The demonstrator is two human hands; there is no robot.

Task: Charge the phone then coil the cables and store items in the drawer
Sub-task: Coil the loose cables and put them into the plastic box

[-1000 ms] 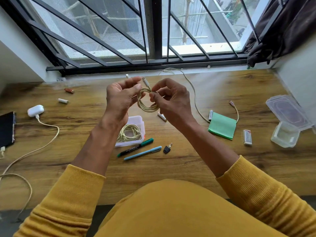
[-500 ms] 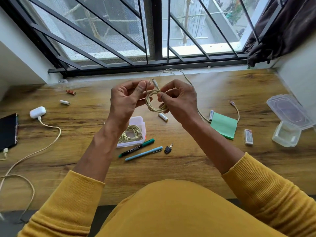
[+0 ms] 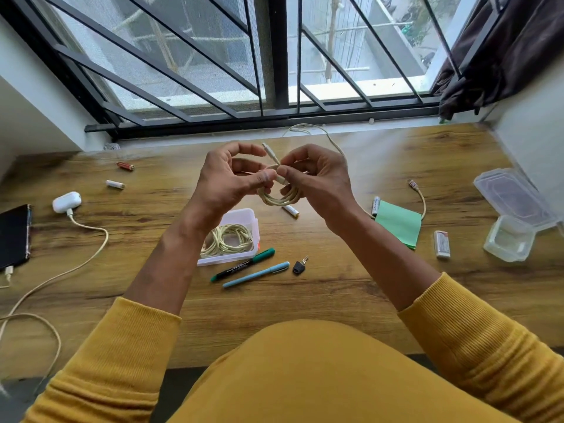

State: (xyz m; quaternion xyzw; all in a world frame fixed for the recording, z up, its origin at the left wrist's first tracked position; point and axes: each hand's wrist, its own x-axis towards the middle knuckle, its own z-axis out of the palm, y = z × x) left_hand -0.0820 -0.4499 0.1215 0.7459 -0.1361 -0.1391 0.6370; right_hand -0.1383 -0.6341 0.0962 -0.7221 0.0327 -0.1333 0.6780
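Both hands hold a small cream cable coil (image 3: 279,199) above the wooden desk (image 3: 335,288). My left hand (image 3: 229,181) pinches the coil's top with thumb and fingers. My right hand (image 3: 317,181) grips its right side, and a white plug end sticks up between the hands. A second cream cable (image 3: 332,141) runs loose across the desk behind my right hand to a plug at the right. Another coiled cable lies in a small clear box (image 3: 254,227) under my left wrist. The black phone (image 3: 13,236) lies at the far left, plugged into a white cable (image 3: 61,274).
A white earbud case (image 3: 66,202) sits on that cable. Batteries (image 3: 115,184), a green marker (image 3: 244,265), a blue pen (image 3: 256,274), a small key (image 3: 300,265), a green notepad (image 3: 398,227), a white lighter-like item (image 3: 442,244) and an open clear container (image 3: 515,215) lie around. Window bars rise behind.
Both hands have turned the coil and drawn closer together; the plug end now sticks up between them and the coil hangs lower under the fingers.
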